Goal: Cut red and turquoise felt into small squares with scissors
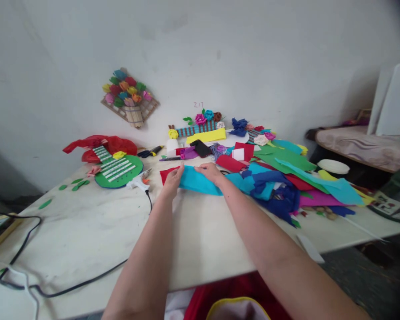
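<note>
A turquoise strip of crepe paper or cloth (198, 181) stretches between both hands at the middle of the table. At its left end my left hand (174, 178) grips it, with the thumb up along the edge. My right hand (211, 172) pinches its upper edge farther right; some fingers are hidden behind it. Red material (166, 174) shows just left of my left hand. A white hot glue gun (140, 182) lies to the left, its cord running down the table. To the right, the strip reaches a heap of dark blue material (273, 195).
A green guitar-shaped craft (133, 166) lies at the left beside red fabric (120, 144). Behind my hands are a black phone (201, 149), black-and-yellow pliers (150, 151) and a yellow strip (206, 135). Coloured sheets (283, 158) pile up right, near a large jar (393, 195). A black cable (86, 280) crosses front left.
</note>
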`<state>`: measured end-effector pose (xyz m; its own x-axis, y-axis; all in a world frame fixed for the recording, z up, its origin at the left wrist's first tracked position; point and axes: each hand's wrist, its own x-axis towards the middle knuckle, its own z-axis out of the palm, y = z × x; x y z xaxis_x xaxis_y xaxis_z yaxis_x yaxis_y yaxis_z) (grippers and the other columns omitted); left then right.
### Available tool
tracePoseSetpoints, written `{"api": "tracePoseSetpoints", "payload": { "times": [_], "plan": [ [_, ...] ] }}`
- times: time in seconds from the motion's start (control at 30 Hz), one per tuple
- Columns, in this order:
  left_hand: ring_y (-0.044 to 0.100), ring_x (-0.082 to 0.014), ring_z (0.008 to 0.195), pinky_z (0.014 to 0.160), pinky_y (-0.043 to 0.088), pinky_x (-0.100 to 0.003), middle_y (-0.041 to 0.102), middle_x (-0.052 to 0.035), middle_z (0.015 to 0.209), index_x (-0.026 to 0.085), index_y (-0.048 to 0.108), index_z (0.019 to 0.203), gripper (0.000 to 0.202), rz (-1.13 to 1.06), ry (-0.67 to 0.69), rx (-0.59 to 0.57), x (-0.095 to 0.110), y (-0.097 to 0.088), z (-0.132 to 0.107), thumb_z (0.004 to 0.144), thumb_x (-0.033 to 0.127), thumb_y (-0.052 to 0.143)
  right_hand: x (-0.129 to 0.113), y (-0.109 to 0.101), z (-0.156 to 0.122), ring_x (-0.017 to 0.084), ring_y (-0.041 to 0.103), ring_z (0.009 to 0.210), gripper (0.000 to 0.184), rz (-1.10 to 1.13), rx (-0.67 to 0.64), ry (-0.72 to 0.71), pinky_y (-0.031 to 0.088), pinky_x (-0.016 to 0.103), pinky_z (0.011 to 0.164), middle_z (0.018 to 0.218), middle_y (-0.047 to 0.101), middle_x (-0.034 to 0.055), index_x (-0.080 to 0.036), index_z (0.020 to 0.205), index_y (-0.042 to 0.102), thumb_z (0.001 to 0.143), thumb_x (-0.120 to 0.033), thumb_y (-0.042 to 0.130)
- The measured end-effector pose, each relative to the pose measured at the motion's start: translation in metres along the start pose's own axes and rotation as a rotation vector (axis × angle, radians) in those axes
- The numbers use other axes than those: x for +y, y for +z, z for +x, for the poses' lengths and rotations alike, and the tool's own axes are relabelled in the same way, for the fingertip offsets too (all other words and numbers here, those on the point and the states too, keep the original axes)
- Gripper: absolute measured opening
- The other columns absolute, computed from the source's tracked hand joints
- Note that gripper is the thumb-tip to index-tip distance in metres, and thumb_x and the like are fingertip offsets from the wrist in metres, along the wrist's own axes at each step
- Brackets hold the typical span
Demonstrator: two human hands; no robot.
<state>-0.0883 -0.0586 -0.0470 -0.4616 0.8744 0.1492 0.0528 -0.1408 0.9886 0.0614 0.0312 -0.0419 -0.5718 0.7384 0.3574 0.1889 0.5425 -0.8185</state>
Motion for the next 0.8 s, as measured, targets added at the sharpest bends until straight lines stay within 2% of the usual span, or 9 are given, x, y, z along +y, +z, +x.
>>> {"api": "tracePoseSetpoints", "payload": {
  "times": [0.07, 0.17, 0.33, 0.53, 0.63, 0.8],
  "plan": [
    [0.06, -0.0208, 0.071, 0.066, 0.045, -0.031, 0.066, -0.0081, 0.074, 0.013, 0.068, 0.086, 0.046, -0.049, -0.052, -0.105, -0.009, -0.004, -0.003, 0.06, 0.05, 0.071, 0.001, 0.001, 0.001, 0.009, 0.028, 0.053, 0.043, -0.05, 0.0, -0.013, 0.021, 0.024, 0.05, 0.05, 0.027, -0.0052, -0.018, 0.049, 0.038, 0.071, -0.053, 0.05],
    [0.061, -0.02, 0.069, 0.069, 0.047, -0.033, 0.068, -0.0075, 0.075, 0.013, 0.068, 0.085, 0.045, -0.106, -0.062, -0.183, -0.016, -0.009, -0.005, 0.051, 0.04, 0.079, 0.001, 0.003, 0.001, 0.009, 0.027, 0.053, 0.043, -0.098, 0.006, -0.035, 0.02, 0.025, 0.05, 0.051, 0.025, -0.0049, -0.019, 0.049, 0.035, 0.072, -0.053, 0.048],
    [0.062, -0.0198, 0.065, 0.067, 0.048, -0.033, 0.069, -0.0082, 0.073, 0.012, 0.068, 0.078, 0.041, -0.159, -0.086, -0.207, -0.016, -0.01, -0.006, 0.049, 0.038, 0.081, 0.0, 0.002, 0.0, 0.009, 0.026, 0.052, 0.045, -0.108, 0.027, -0.03, 0.019, 0.025, 0.049, 0.051, 0.024, -0.0048, -0.02, 0.05, 0.029, 0.074, -0.054, 0.045],
    [0.063, -0.0212, 0.07, 0.069, 0.049, -0.035, 0.07, -0.009, 0.079, 0.011, 0.068, 0.087, 0.048, -0.194, -0.089, -0.215, -0.015, -0.011, -0.007, 0.049, 0.038, 0.081, 0.006, -0.006, -0.002, 0.009, 0.028, 0.053, 0.046, -0.124, 0.058, -0.009, 0.02, 0.025, 0.05, 0.051, 0.025, -0.0047, -0.02, 0.051, 0.03, 0.075, -0.057, 0.042],
    [0.063, -0.0216, 0.072, 0.071, 0.049, -0.035, 0.07, -0.0094, 0.081, 0.011, 0.068, 0.087, 0.048, -0.204, -0.087, -0.224, -0.015, -0.013, -0.007, 0.049, 0.037, 0.081, 0.009, -0.01, -0.002, 0.01, 0.031, 0.054, 0.044, -0.155, 0.059, -0.033, 0.023, 0.024, 0.051, 0.05, 0.03, -0.0045, -0.019, 0.049, 0.036, 0.073, -0.054, 0.047],
    [0.063, -0.0226, 0.076, 0.071, 0.048, -0.034, 0.07, -0.0097, 0.082, 0.012, 0.068, 0.087, 0.048, -0.214, -0.082, -0.225, -0.017, -0.014, -0.007, 0.049, 0.038, 0.081, 0.017, -0.012, -0.002, 0.012, 0.043, 0.06, 0.033, -0.167, 0.089, -0.023, 0.031, 0.023, 0.056, 0.055, 0.049, -0.0024, -0.016, 0.057, 0.056, 0.069, -0.046, 0.057]
  ]
}}
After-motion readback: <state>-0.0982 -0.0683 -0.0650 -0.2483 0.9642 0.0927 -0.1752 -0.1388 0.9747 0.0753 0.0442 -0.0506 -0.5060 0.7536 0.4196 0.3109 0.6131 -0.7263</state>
